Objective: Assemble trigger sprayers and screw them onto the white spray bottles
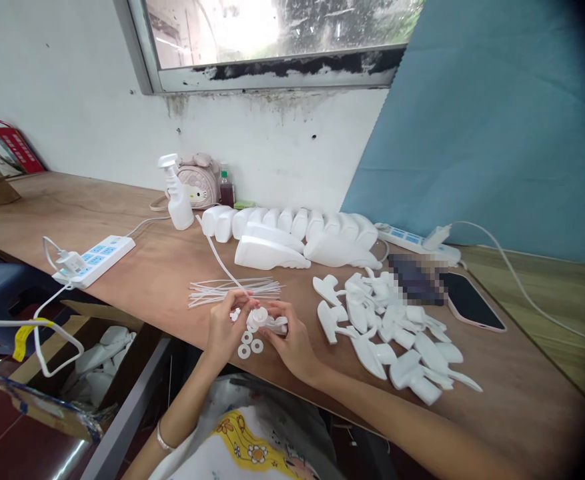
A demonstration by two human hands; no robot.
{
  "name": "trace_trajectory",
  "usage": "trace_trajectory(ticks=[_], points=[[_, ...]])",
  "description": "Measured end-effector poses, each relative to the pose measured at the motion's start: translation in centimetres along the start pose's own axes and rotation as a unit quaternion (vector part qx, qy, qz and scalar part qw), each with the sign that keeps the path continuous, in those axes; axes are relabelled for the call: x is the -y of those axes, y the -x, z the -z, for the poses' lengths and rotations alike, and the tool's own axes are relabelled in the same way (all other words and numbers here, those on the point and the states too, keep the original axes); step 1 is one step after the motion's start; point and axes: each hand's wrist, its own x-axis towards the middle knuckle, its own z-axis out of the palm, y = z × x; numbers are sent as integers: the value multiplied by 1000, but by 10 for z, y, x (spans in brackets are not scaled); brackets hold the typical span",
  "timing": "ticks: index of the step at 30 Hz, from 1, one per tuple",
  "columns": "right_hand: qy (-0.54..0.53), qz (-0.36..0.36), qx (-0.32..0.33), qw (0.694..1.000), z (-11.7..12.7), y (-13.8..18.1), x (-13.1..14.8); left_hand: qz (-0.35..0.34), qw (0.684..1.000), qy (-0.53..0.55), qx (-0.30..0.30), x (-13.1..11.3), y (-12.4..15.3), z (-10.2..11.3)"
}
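Just below centre of the frame: one white spray head (259, 315), gripped in the right hand (292, 337). Close up against it, the left hand (223, 327), pinched around one long white tube (217, 250) slanting off toward the upper left. Hands nearly together here, hiding part of the spray head. Just beneath, at least four white rings (257, 346), bunched by the fingertips. Beyond the left hand, a heap of loose tubes (207, 292), too tangled to count. Over right of centre, a pile of more spray heads (329, 319), roughly a dozen, overlapping. Above centre now, two white bottles (272, 255) lying in front, around ten more in a row behind. Left of those, one spray bottle (181, 210) upright on the table (157, 267), partly blocking one pink bag (197, 181). Beside that, one green-capped bottle (227, 192). Far right, one phone (475, 303), next to one dark object (407, 273), partly pixelated. Two power strips (105, 259), one at each side. Lower left, one cardboard box (89, 318) of white pieces.
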Motion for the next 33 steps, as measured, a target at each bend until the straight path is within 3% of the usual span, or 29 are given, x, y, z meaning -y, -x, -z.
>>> trace_trajectory(ticks=[33], points=[[-17, -7, 29, 999, 0, -1, 1, -12, 998, -44, 37, -1, 1, 0]])
